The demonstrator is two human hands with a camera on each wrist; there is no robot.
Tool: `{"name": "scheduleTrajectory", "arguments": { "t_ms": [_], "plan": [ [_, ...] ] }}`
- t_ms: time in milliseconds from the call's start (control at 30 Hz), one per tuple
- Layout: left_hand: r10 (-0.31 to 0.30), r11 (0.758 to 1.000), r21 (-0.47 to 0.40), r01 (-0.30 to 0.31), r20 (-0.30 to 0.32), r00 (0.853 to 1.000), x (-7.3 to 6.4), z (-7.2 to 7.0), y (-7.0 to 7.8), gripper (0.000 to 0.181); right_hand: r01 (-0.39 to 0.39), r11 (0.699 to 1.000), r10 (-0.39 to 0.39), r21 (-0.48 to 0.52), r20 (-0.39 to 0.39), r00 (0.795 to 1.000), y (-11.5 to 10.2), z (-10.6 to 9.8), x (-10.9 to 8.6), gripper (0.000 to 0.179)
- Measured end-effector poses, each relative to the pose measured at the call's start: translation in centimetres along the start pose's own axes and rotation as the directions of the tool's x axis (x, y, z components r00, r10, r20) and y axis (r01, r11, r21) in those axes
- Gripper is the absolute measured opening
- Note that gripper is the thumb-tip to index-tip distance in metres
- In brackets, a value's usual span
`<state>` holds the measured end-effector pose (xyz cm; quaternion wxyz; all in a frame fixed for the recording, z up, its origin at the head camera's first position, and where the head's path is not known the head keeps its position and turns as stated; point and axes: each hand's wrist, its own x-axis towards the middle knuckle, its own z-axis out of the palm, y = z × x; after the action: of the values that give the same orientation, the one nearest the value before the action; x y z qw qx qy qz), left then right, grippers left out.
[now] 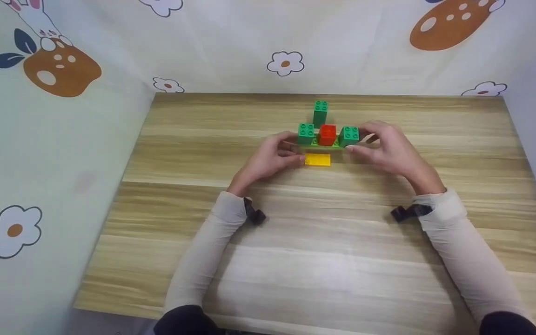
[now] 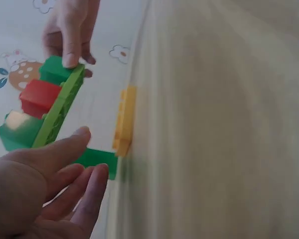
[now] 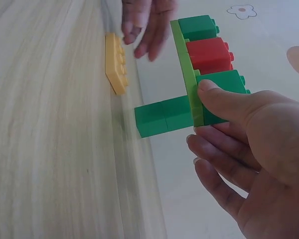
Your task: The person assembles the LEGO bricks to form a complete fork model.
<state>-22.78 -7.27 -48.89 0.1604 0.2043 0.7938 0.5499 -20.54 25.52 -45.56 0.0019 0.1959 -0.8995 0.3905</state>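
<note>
My right hand [image 1: 391, 149] grips one end of a light green toy-brick plate [image 3: 192, 87], thumb against the green brick [image 3: 223, 89] there. A red brick [image 1: 327, 135] sits mid-plate and another green brick [image 1: 305, 134] at the left end. The right wrist view shows the plate raised above the table. Beside its left end is my left hand [image 1: 271, 157], fingers loosely bent and holding nothing. A yellow brick [image 1: 318, 160] lies flat on the table near the left fingertips. Behind the plate, two green bricks stand stacked as a column [image 1: 320, 114].
The wood-grain table [image 1: 193, 218] runs back to a wall covering [image 1: 231, 46] printed with flowers and fruit. Black camera straps are on both wrists, over light sleeves [image 1: 475, 260].
</note>
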Motion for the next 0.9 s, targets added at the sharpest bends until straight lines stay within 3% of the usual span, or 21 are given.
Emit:
{"name": "scheduleTrajectory", "arguments": {
  "t_ms": [133,267,467,733,900],
  "plan": [
    [0.079,0.996,-0.041,-0.082,-0.071,0.994,-0.2,-1.0,0.2,0.055,0.024,1.0,-0.024,-0.008,-0.001,1.0,0.1,0.4,0.0,0.03],
    [0.12,0.993,-0.011,-0.121,-0.09,0.989,-0.3,-1.6,0.1,0.046,0.014,1.0,-0.014,0.016,0.017,1.0,0.1,0.7,0.0,0.032],
    [0.112,0.993,0.048,-0.109,-0.065,0.992,-0.4,-1.8,-0.1,0.043,-0.039,0.998,0.037,0.039,0.055,0.998,0.1,1.1,0.0,0.033],
    [0.092,0.99,0.112,-0.09,-0.016,0.996,-0.4,-2.0,-0.5,0.041,0.002,0.999,-0.005,0.046,0.082,0.997,0.6,1.6,0.1,0.031],
    [0.05,0.989,0.136,-0.051,0.012,0.999,-0.4,-2.1,-0.6,0.041,-0.009,0.998,0.003,0.063,0.102,0.995,0.8,1.9,0.0,0.031]
  ]
}}
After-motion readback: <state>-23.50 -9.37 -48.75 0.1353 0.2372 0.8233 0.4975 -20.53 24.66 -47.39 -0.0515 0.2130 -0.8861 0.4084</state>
